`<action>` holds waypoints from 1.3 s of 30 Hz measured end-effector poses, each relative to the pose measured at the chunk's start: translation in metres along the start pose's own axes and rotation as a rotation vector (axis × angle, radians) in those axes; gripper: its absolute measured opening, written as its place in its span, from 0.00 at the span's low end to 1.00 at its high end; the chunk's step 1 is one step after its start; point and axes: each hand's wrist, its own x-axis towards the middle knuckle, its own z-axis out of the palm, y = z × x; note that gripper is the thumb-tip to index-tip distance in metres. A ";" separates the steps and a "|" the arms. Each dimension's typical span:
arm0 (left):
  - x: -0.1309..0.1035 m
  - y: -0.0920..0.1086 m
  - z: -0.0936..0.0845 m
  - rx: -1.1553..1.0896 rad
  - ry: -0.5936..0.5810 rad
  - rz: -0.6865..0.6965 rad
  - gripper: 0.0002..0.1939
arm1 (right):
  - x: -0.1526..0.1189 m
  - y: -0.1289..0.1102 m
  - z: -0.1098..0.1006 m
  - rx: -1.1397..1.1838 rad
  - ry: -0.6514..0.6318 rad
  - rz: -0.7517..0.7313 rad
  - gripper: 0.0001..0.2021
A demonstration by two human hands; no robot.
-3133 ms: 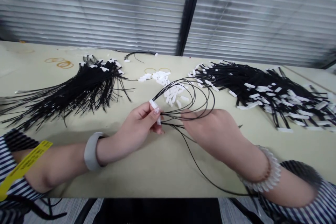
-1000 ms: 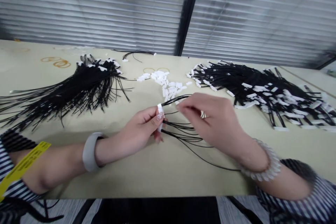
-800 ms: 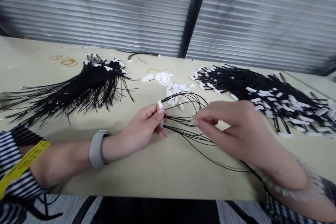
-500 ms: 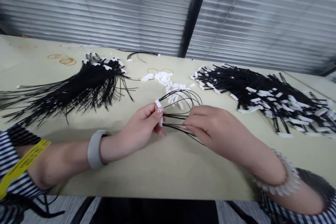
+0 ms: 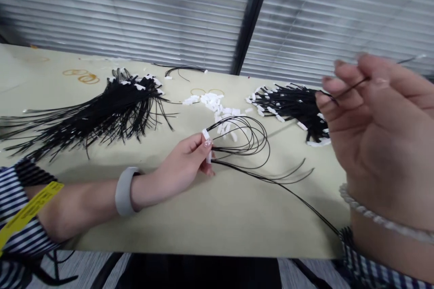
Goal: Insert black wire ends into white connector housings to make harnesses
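My left hand (image 5: 195, 156) pinches a white connector (image 5: 209, 156) between thumb and fingers over the middle of the table. Black wires (image 5: 252, 146) run from the connector, some curving round in loops and others trailing to the right. My right hand (image 5: 379, 113) is raised close to the camera at the right, its thumb and fingers closed on a thin black wire (image 5: 354, 86). One end of that wire sticks out past the thumb. Whether it joins the wires at my left hand cannot be made out.
A bundle of black wires (image 5: 101, 108) lies at the left, and another pile (image 5: 291, 104) at the right, partly behind my right hand. Loose white connectors (image 5: 217, 104) are scattered mid-table. Rubber bands (image 5: 88, 78) lie at the back left. Window blinds (image 5: 135, 9) stand behind the table.
My right hand has moved from beside the left hand up and to the right, nearer the camera. The wire loops have spread and loose ends now show. My left hand stays put.
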 end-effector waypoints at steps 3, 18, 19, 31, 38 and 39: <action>-0.001 0.000 0.000 0.068 -0.017 0.003 0.13 | -0.008 -0.006 0.008 0.025 -0.092 0.045 0.16; -0.004 0.005 0.003 0.189 -0.053 0.055 0.12 | -0.029 -0.009 0.028 -0.352 -0.712 -0.218 0.09; -0.004 0.005 0.003 0.193 -0.063 0.062 0.12 | -0.029 -0.009 0.028 -0.354 -0.728 -0.215 0.09; -0.006 0.005 0.003 0.209 -0.167 0.098 0.12 | -0.034 -0.001 0.039 -0.516 -0.824 -0.114 0.09; -0.005 0.004 0.003 0.230 -0.174 0.093 0.12 | -0.036 -0.002 0.041 -0.542 -0.864 -0.094 0.10; -0.005 0.004 0.003 0.235 -0.177 0.096 0.12 | -0.036 -0.002 0.041 -0.550 -0.860 -0.099 0.10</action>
